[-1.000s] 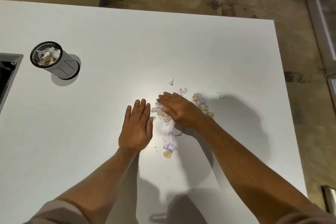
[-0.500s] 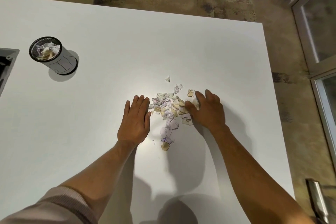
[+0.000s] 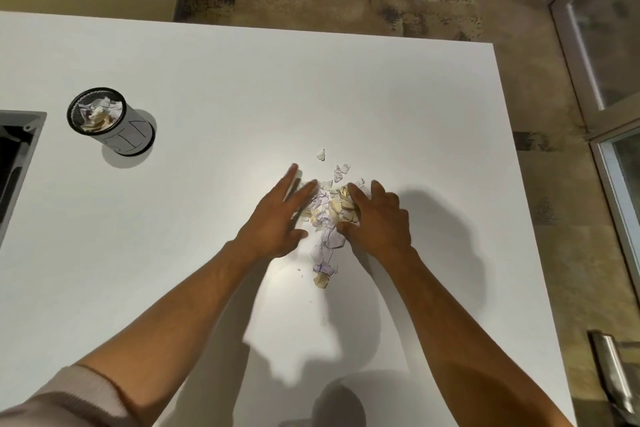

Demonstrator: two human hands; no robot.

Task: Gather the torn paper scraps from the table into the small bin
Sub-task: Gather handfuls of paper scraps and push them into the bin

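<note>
Left hand (image 3: 273, 224) is pressing flat-fingered against the left edge of the torn paper scraps (image 3: 327, 215), fingers straight, nothing grasped; right hand (image 3: 379, 218) is cupping the right edge, fingers bent over the heap and touching it, but whether it is actually pinching any paper I cannot tell; the heap is sitting between the two hands on the white table (image 3: 207, 80), a thinner tail of pieces trailing toward the person.

Risks, as a judgement: the stray scrap (image 3: 321, 154) and a few others beyond the fingertips are lying outside the squeeze and are likely getting left behind; the tail piece (image 3: 321, 280) nearest the person is also outside both palms; light paper is probably going to slip out from under flat fingers or flutter off during the carry (the bin is well apart, far left).

Small mesh bin (image 3: 110, 121) is standing upright near the table's left side; it is already holding crumpled white and tan scraps, reaching near the rim.
</note>
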